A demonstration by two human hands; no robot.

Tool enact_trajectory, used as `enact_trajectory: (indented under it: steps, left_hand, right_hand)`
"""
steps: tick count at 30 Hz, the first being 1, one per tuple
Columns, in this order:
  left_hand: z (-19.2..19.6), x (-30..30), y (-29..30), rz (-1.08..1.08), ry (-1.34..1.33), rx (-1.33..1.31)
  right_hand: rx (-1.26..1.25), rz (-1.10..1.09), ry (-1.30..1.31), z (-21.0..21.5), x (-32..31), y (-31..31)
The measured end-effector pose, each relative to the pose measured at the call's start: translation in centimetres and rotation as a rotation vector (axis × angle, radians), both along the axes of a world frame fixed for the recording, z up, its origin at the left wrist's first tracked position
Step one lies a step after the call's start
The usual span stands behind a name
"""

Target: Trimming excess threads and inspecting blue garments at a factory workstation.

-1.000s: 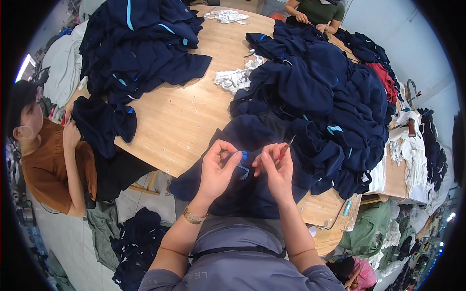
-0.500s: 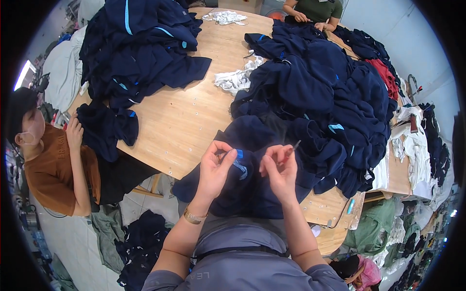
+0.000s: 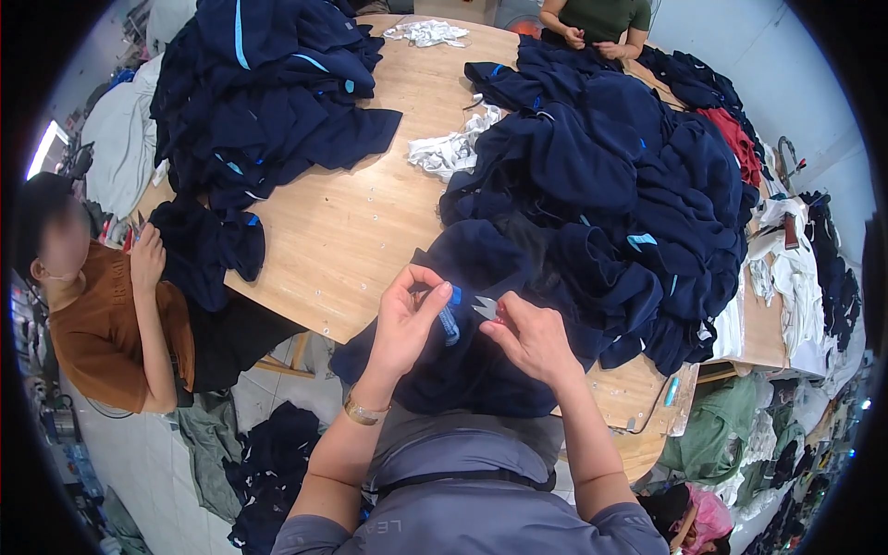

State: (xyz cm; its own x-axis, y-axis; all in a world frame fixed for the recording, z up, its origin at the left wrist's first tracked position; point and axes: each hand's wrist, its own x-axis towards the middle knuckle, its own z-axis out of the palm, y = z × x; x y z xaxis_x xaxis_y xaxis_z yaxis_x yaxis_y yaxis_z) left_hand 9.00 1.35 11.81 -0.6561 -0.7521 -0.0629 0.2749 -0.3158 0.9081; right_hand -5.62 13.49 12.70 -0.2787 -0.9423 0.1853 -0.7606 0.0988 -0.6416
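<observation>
The left hand (image 3: 413, 313) is pinching a blue fabric tab (image 3: 455, 295) between thumb and forefinger. A lighter blue strip (image 3: 450, 326) is hanging just below it, against a navy garment (image 3: 486, 375) that is draping in front of the person at the table (image 3: 342, 236) edge. The right hand (image 3: 538, 339) is clasping thread snips (image 3: 484, 307), whose 2 blades are standing parted, pointing toward the tab and apparently not touching it. No cut is showing there, so work on this garment is seemingly remaining unfinished. Beyond, 2 navy heaps are lying on the table: a left heap (image 3: 268, 106) and a right heap (image 3: 592, 157). Which is holding finished pieces, I cannot tell.
</observation>
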Motion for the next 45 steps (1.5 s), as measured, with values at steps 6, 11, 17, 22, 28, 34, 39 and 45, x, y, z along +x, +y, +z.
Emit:
enact_trajectory:
  steps: [6,11,17,22,28,34,39,45]
  left_hand:
    - [0.7,0.1,0.2,-0.047,-0.052,-0.081]
    - [1.3,0.1,0.3,-0.083,-0.119,-0.157]
    - [1.3,0.1,0.3,-0.072,-0.094,-0.128]
    - [0.8,-0.3,0.4,-0.069,-0.079,-0.118]
    - [0.3,-0.5,0.6,-0.083,-0.06,-0.161]
    - [-0.1,-0.5,0.4,-0.038,-0.026,-0.076]
    - [-0.4,-0.4,0.1,-0.002,-0.003,-0.051]
    - [0.3,-0.2,0.2,-0.031,-0.009,-0.044]
  right_hand:
    - [-0.021,0.039,0.108,0.7,0.0,-0.3]
    - [-0.022,0.049,0.172,1.1,-0.1,-0.2]
    - [-0.053,-0.022,0.137,0.6,-0.4,0.1]
    - [-0.178,-0.117,-0.401,0.8,0.4,-0.4]
    - [-0.323,-0.078,-0.436,0.0,1.4,-1.8]
    - [-0.419,0.035,-0.347,-0.9,1.7,-0.8]
    - [-0.309,0.179,-0.391,-0.8,1.2,0.9]
    - [-0.214,-0.101,-0.178,0.1,0.4,0.9]
